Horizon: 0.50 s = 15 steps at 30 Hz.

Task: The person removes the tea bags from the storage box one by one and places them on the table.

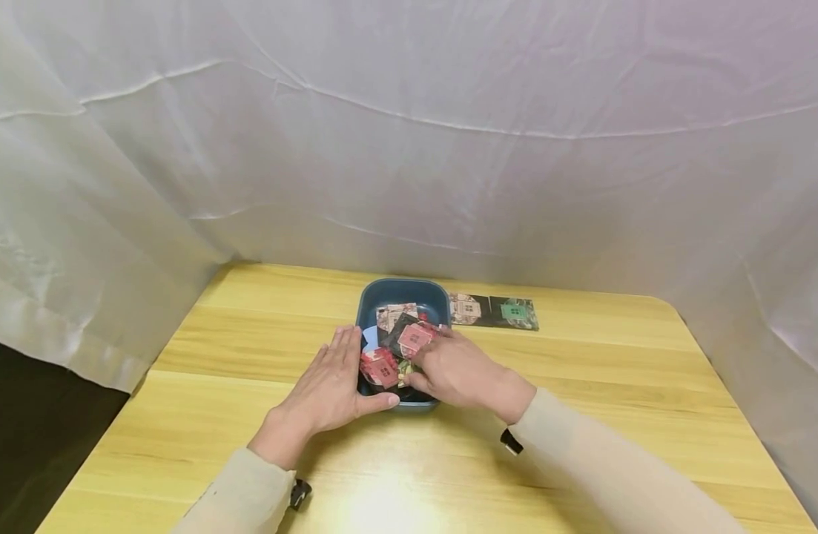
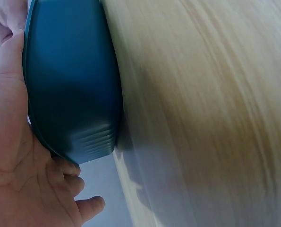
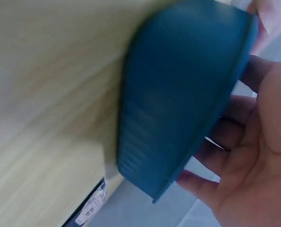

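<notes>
A blue rectangular bin stands on the table with several small, flat printed packets inside. Among them are a red one, a dark one with a pink label and a pale patterned one. My left hand lies along the bin's left side, fingers straight, thumb over the near rim. On the right, my right hand reaches over the rim with bent fingers, its thumb by a yellow-green packet. Its fingertips are partly hidden, so a grip on any packet cannot be told.
Two dark printed packets, one with a pale label and one with a green label, lie flat side by side, right of the bin. The wooden table ends at a pale cloth curtain behind and at the sides.
</notes>
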Each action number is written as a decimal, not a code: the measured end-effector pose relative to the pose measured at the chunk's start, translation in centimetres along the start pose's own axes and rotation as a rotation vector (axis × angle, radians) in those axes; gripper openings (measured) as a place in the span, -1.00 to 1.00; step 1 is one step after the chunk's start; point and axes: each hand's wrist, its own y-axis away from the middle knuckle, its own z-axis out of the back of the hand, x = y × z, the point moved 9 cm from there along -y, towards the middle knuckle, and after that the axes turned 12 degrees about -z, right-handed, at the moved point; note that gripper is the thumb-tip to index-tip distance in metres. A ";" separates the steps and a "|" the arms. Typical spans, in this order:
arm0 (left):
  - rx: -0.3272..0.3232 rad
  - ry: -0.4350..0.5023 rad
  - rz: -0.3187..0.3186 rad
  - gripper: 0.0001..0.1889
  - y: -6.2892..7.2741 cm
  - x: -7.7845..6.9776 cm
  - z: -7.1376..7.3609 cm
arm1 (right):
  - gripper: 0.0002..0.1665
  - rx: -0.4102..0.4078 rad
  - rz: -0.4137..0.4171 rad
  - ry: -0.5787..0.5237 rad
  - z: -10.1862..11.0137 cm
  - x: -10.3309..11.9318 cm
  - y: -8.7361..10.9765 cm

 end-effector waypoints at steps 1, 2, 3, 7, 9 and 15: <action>-0.001 0.000 0.000 0.46 0.0 0.0 0.0 | -0.63 -0.017 -0.007 -0.010 0.3 -0.2 -0.3; 0.000 0.000 0.001 0.46 0.0 0.1 0.0 | -0.66 -0.036 -0.021 -0.015 0.7 -0.4 -0.7; -0.001 0.001 0.001 0.46 0.0 0.1 0.0 | -0.70 -0.049 -0.040 -0.024 0.9 -0.6 -1.2; -0.001 0.002 0.002 0.44 -0.1 0.0 -0.1 | -0.73 -0.052 -0.160 -0.025 1.4 -2.0 -3.0; 0.002 0.002 0.003 0.44 -0.2 -0.1 -0.2 | -0.64 -0.014 -0.219 -0.012 1.0 -2.6 -3.8; 0.005 -0.002 0.001 0.46 -0.3 -0.2 -0.2 | -0.52 0.125 -0.342 0.038 -0.6 -3.7 -5.1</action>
